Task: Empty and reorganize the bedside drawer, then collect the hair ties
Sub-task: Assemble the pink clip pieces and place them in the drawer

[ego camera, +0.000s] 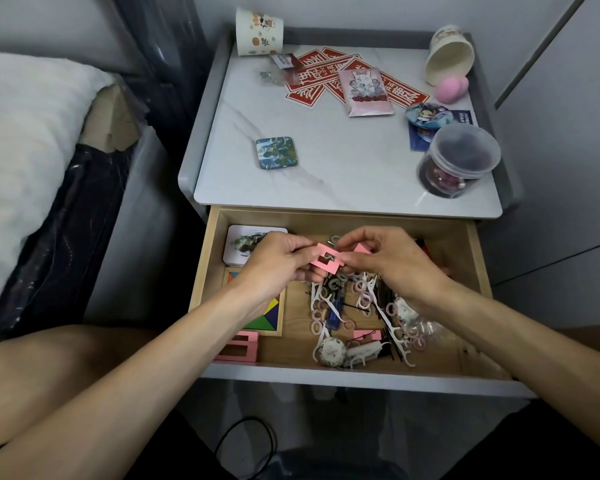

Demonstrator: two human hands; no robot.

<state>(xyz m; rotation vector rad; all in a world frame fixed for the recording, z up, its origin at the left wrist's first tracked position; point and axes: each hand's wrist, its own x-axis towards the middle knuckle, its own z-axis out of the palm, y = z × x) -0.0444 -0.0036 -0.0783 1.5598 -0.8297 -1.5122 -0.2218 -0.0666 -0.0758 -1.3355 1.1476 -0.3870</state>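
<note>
The drawer, a shallow box of pale raw wood, stands pulled out across the lower middle of the frame. Both hands meet above its middle. The left hand and the right hand each pinch 1 end of a flat pink card piece with a square hole cut through it, thumbs on top and fingers curled beneath. A 2nd pink scrap shows at the right hand's fingertips.

Below the hands lies a tangle: small pale pink hair ties, ring-shaped and matte, mixed with thin white hooked plastic picks and a few black pins. At the drawer's upper left sits a stack of white rounded cards; beneath it is a wooden-framed tangram of bright flat pieces, partly hidden by the left forearm. Pink rectangular frames lie in the lower left corner.

Above, the nightstand top is glossy white with grey veins, and has a grey raised rim. On it lie red patterned cards, a shiny pink packet, a square rounded coaster, a lidded clear plastic jar, an upturned paper cup, a tipped cup and a pink egg-shaped sponge.

A fluffy white blanket fills the left edge.
</note>
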